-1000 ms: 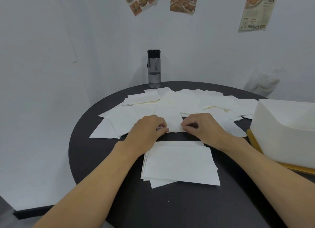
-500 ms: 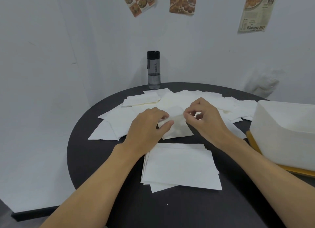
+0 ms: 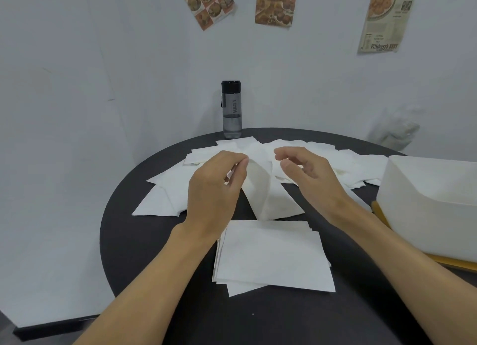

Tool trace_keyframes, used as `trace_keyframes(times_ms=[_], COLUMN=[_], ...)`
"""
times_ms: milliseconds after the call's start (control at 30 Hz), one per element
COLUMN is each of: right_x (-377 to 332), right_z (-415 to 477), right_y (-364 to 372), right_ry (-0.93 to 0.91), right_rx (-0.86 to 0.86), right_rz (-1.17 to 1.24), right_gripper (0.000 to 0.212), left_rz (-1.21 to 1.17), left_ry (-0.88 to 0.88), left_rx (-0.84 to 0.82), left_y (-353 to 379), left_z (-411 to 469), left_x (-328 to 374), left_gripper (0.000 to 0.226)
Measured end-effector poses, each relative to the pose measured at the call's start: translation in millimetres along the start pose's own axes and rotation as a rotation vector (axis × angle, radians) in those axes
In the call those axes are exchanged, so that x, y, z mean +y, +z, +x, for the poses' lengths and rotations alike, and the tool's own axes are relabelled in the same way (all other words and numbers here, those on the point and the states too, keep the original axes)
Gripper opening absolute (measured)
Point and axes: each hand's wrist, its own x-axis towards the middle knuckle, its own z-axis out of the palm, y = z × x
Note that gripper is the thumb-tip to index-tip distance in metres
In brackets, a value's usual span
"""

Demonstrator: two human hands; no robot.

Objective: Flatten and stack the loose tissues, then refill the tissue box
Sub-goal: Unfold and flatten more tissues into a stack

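Note:
My left hand [image 3: 215, 187] pinches the top corner of one white tissue [image 3: 268, 195], which hangs lifted with its lower edge still on the table. My right hand [image 3: 307, 174] hovers just to its right with fingers loosely curled, holding nothing. A neat stack of flattened tissues [image 3: 273, 254] lies near me, below both hands. Several loose tissues [image 3: 322, 156] are spread across the far half of the round black table [image 3: 160, 257]. The white tissue box [image 3: 433, 197] stands at the right on a yellow base [image 3: 454, 261].
A dark water bottle [image 3: 231, 110] stands upright at the table's far edge against the white wall. Paper posters hang on the wall above. A crumpled white bag [image 3: 395, 128] sits behind the table at the right.
Both hands rose from the table, lifting one tissue off the loose pile. My right hand has let go of it and now the left hand alone holds it up.

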Motion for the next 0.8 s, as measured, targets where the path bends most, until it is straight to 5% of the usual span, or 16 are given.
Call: trace_keyframes(times_ms=[133,333,533,800], right_x=[-6.2,-7.6,-18.9,-23.5], right_z=[-2.0,-3.9,-2.0,-3.8], right_y=[3.8,10.2,4.7,-1.9], right_ry=[0.016,-0.088,-0.113,-0.139], right_rx=[-0.122,0.006,0.131,0.256], right_rz=[-0.065,-0.019,0.040,-0.002], right_gripper=[0.058,0.017,0.016,0.024], left_rz=[0.006,0.006,0.015,-0.303], left_ry=[0.037,0.103,0.187,-0.257], left_rx=[0.032,0.058,0.112,0.092], left_y=[-0.7,-1.6,-0.9,-7.4], left_z=[0.7,1.3,2.2,5.0], left_x=[3.5,6.3,9.0,28.5], left_gripper=[0.011,0.011,0.010,0.016])
